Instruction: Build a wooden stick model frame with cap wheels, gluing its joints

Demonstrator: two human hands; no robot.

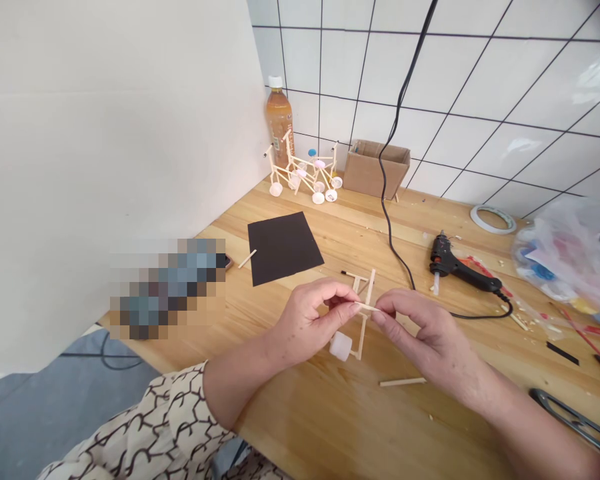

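Observation:
A short wooden stick point(367, 307) spans the gap between my hands above the table. My left hand point(310, 320) pinches its left end between thumb and fingers. At the other end, the thumb and index finger of my right hand point(425, 333) are closed on it. Just under and behind the fingers lies a partly assembled frame of wooden sticks point(363, 337), with a dark-tipped crosspiece at its far end. A white round cap point(341, 347) sits at its near end. My fingers hide the middle of this frame. One loose stick point(403, 382) rests below my right hand.
A black glue gun point(455, 263) with a cable lies to the right. Black card point(285, 248) is at left. Small stick bicycles point(305, 173), a drink bottle point(280, 117) and a cardboard box point(370, 173) stand behind. Tape point(493, 221), plastic bags point(570, 253) and scissors point(575, 420) line the right side.

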